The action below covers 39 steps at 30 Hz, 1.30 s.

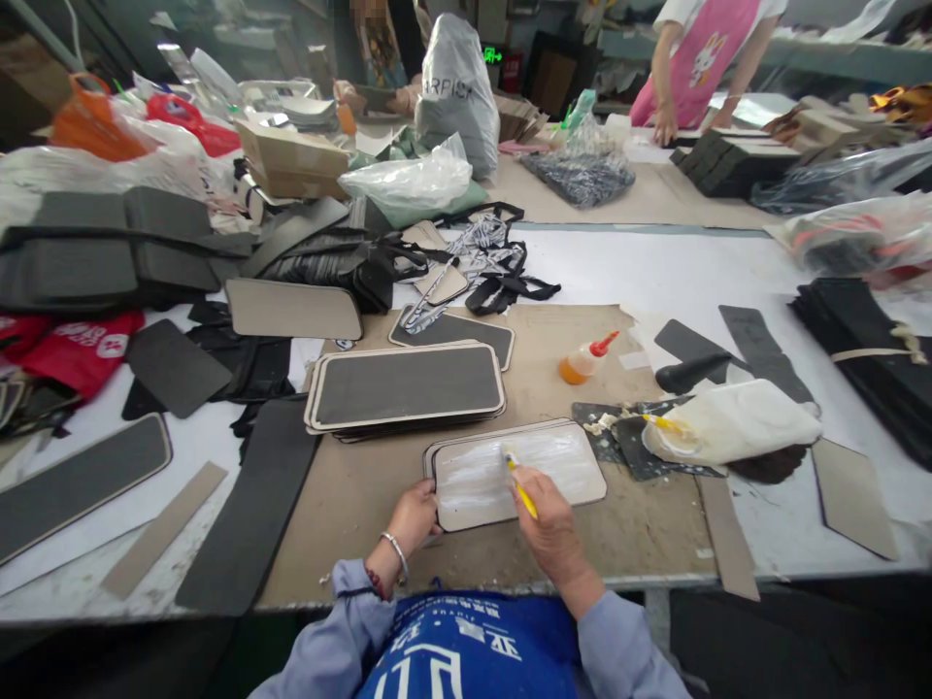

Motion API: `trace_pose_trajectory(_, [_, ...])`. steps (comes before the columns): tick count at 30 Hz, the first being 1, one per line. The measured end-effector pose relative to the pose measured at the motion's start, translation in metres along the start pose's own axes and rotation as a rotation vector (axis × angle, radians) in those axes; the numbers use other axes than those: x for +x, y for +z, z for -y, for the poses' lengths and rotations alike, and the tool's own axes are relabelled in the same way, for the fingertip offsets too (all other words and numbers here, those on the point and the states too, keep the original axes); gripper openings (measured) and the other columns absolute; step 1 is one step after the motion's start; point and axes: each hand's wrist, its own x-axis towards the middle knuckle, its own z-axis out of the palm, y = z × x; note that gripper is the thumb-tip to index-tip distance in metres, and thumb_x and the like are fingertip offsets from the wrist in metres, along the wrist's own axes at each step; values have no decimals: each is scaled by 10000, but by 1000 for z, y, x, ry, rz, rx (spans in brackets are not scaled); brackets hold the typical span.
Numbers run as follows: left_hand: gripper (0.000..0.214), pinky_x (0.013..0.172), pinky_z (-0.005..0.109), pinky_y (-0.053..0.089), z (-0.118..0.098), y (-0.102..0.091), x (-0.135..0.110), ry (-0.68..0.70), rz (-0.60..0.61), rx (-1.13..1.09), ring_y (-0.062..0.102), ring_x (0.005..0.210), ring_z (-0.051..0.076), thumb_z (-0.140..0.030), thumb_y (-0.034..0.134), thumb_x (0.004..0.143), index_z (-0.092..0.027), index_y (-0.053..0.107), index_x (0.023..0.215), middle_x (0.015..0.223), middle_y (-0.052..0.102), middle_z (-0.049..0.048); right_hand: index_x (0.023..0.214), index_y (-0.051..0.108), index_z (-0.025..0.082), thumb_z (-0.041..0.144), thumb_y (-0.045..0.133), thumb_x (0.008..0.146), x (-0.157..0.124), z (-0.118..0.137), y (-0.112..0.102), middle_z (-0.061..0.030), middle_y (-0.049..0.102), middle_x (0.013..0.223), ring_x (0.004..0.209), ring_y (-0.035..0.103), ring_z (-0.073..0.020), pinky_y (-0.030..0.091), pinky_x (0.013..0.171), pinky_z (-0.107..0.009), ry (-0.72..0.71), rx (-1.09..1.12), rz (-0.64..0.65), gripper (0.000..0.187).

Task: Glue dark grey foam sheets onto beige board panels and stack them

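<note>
My right hand (pixel 551 519) is closed on a yellow-handled brush (pixel 518 482), its bristles resting on a rounded rectangular panel (pixel 510 466) smeared with white glue. This panel lies on top of a small pile of like pieces. My left hand (pixel 414 517) presses on the panel's left edge, fingers curled over it. A stack of dark panels with pale borders (pixel 406 386) sits just beyond. To the right, a tipped white glue container (pixel 735 423) holds another yellow brush (pixel 661 422).
An orange squeeze bottle with red cap (pixel 586 359) stands on the brown board (pixel 364 505). Black straps, foam pieces and bags crowd the left and back. A black stack (pixel 866 349) lies at the right. Another person in pink (pixel 699 58) works at the far table.
</note>
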Motion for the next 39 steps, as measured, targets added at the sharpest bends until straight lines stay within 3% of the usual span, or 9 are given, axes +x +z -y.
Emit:
trace_pose_trajectory(4, [187,349,159,364,-3,-1,0,-14,15,25,451,374,79,-58,398,691,-137,564,726,438,489,-46,1091,522,211,152,421,852,0,32,15,-80,606,964,947,549,-190,484,823,-358,-54,100,73,265])
trace_pose_trajectory(10, [187,352,159,361,-6,-2,2,-25,42,5,452,378,80,-49,401,679,-146,560,691,442,491,-46,1069,524,200,132,437,841,4,48,25,-85,605,960,947,546,-187,485,820,-354,-82,204,96,254])
trace_pose_trajectory(18, [127,378,156,370,-2,-5,3,-27,52,-26,467,411,80,-95,440,674,-153,553,676,466,513,-40,1062,537,228,133,448,836,-8,56,10,-66,610,968,941,556,-171,483,823,-335,-47,362,227,261])
trace_pose_trajectory(23, [110,373,165,365,0,-4,2,-33,35,-42,457,380,76,-120,477,663,-149,574,704,463,513,-44,1005,572,228,166,447,837,-12,54,-3,-58,628,921,893,581,-172,494,796,-321,64,360,94,218])
trace_pose_trajectory(27, [92,378,167,372,2,-3,0,-11,5,-48,461,389,76,-150,531,634,-149,587,707,472,522,-44,941,601,230,208,450,838,-5,61,4,-40,639,873,845,594,-160,499,756,-288,175,407,42,184])
trace_pose_trajectory(29, [91,382,168,381,3,-3,0,8,-7,-37,464,396,78,-146,522,634,-148,584,700,477,526,-42,896,609,215,240,462,833,-4,52,7,-37,645,840,813,600,-158,500,730,-278,245,405,14,162])
trace_pose_trajectory(32, [115,381,170,390,3,-2,-1,14,-28,-19,463,393,79,-118,489,636,-148,580,700,475,520,-42,872,615,182,291,473,824,-9,17,-1,-60,651,853,813,606,-170,497,736,-293,383,306,-105,185])
trace_pose_trajectory(36, [155,373,182,393,0,0,-3,-1,-46,-31,457,382,89,-104,500,616,-146,591,735,438,480,-56,888,614,156,368,472,809,-23,-42,-37,-93,651,885,841,604,-199,480,781,-342,453,94,-265,267])
trace_pose_trajectory(39, [141,376,184,394,-1,0,-5,10,-51,-30,469,398,96,-118,523,601,-148,592,719,440,476,-56,868,618,168,418,458,804,-27,-68,-61,-86,655,851,822,607,-206,475,775,-353,449,-18,-310,304])
